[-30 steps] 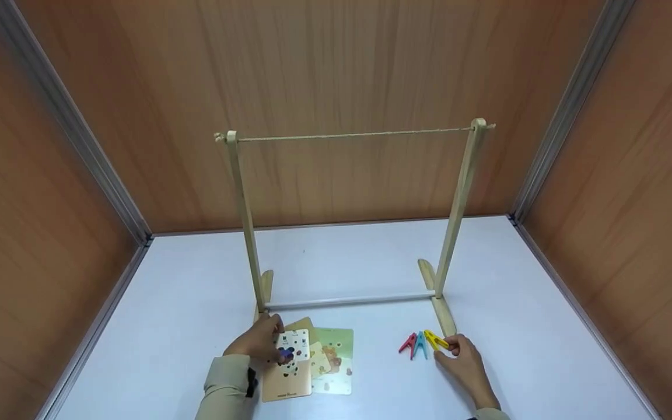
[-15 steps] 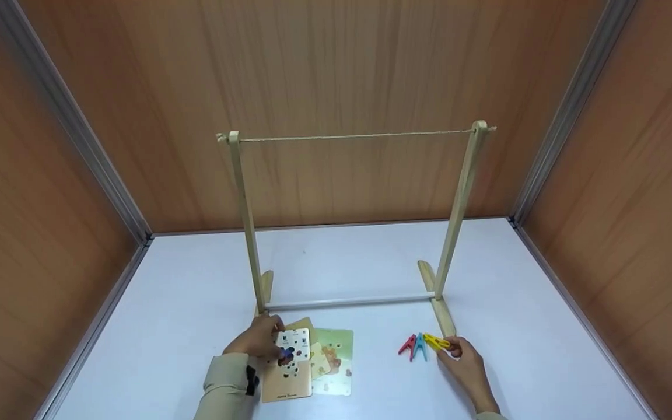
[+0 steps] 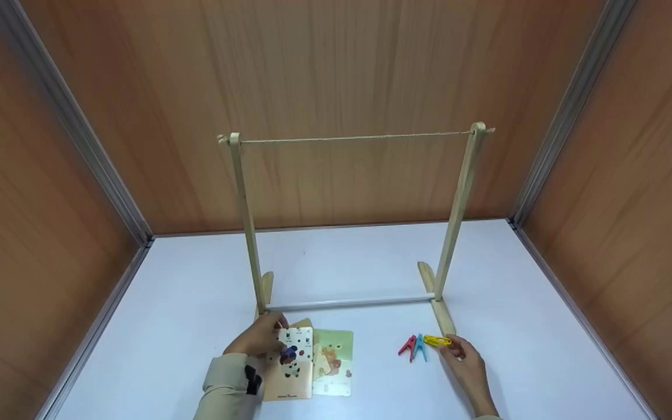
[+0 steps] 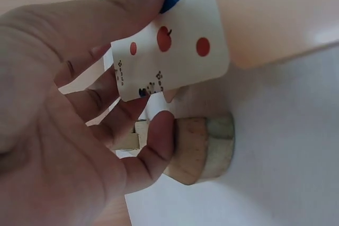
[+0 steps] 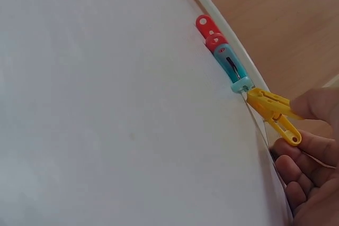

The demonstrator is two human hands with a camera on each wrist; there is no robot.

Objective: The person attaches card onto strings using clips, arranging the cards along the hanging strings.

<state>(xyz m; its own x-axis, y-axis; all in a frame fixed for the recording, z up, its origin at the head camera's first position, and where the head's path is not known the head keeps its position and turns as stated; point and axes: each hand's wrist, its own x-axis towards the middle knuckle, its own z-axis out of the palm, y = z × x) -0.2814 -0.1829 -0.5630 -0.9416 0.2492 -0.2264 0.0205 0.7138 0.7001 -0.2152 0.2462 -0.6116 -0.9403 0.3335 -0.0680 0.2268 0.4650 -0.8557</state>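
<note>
At the lower left of the head view, my left hand [image 3: 260, 335] pinches a white card [image 4: 180, 41] with red spots, thumb on its printed face. Beside it in the left wrist view lies a tan panel [image 4: 280, 14], the lower half of the panda-printed picture [image 3: 288, 382] in the head view. A green card [image 3: 340, 350] peeks out to the right, a mustard one [image 3: 301, 322] behind. My right hand [image 3: 467, 359] pinches the handles of a yellow clothespin [image 5: 273, 109]. Its tip is right at a blue clothespin [image 5: 230, 64], next to a red one [image 5: 209, 30].
A wooden stand with two posts [image 3: 457, 216] carries a taut string [image 3: 353, 138] across its top and a white rod [image 3: 350, 303] low down. Its left foot [image 4: 198, 146] is close by my left fingers. Wooden walls [image 3: 342, 192] enclose the white table [image 3: 196, 280].
My right hand has turned the yellow clothespin more level, with its handles closer together. The card in my left hand has shifted slightly right, covering more of the cards behind.
</note>
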